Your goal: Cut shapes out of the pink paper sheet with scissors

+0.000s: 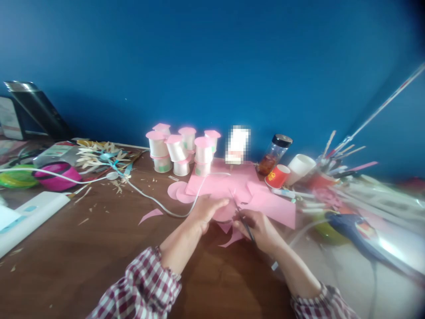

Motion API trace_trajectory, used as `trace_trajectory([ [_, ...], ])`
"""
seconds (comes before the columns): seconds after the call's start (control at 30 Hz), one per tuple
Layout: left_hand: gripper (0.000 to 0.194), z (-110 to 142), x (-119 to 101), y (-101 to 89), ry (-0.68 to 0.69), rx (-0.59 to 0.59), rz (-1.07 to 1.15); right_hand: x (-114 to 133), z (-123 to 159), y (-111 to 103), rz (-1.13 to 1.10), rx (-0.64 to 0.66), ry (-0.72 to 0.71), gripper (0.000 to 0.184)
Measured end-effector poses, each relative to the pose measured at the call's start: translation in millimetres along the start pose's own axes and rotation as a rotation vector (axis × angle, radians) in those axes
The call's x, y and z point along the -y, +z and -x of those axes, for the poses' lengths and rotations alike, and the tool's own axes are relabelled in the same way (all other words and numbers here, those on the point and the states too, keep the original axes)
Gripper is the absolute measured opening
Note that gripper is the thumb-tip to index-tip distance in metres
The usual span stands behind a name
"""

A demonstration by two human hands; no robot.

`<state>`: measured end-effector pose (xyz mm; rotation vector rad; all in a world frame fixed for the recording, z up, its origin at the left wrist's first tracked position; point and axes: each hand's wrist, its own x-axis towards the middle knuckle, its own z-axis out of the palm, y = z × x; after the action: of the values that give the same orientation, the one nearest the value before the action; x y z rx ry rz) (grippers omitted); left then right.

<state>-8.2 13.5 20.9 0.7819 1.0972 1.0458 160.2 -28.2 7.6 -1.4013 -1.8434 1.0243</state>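
My left hand [206, 212] is closed on a rounded piece of pink paper [222, 213], its thumb lying along the top. In my right hand [264, 231] is a pair of scissors [246, 227] with dark handles; the blades point away from me at the paper's right edge. Whether the blades are parted is blurred. Below the hands, a curved pink offcut [233, 238] hangs or lies near the scissors. Pink paper circles [175, 190] lie on the table left of my left hand. Larger pink sheets [275, 204] spread out behind both hands.
Stacked white paper cups with pink tops [204, 153] stand at the back. A white cable [159, 204] crosses the wooden table [109, 261]. Rightward are a dark-lidded jar [275, 153], a red cup [277, 176] and a blue glue gun [352, 232]. A power strip [36, 219] lies left.
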Motion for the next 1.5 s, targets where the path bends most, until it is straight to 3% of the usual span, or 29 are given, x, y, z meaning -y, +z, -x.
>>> trace_trajectory([
  [1.03, 0.031, -5, 4, -5.3, -0.008, 0.045, -0.028, 6, 1, -3, -0.027, 0.044, 0.028, 0.024],
  [1.2, 0.029, -5, 3, -3.6, -0.027, -0.012, -0.017, 7, 1, -3, -0.042, 0.050, 0.032, 0.024],
  [1.5, 0.035, -12, 10, -9.6, -0.002, 0.041, -0.012, 2, 0, -2, -0.104, 0.066, 0.030, 0.024],
])
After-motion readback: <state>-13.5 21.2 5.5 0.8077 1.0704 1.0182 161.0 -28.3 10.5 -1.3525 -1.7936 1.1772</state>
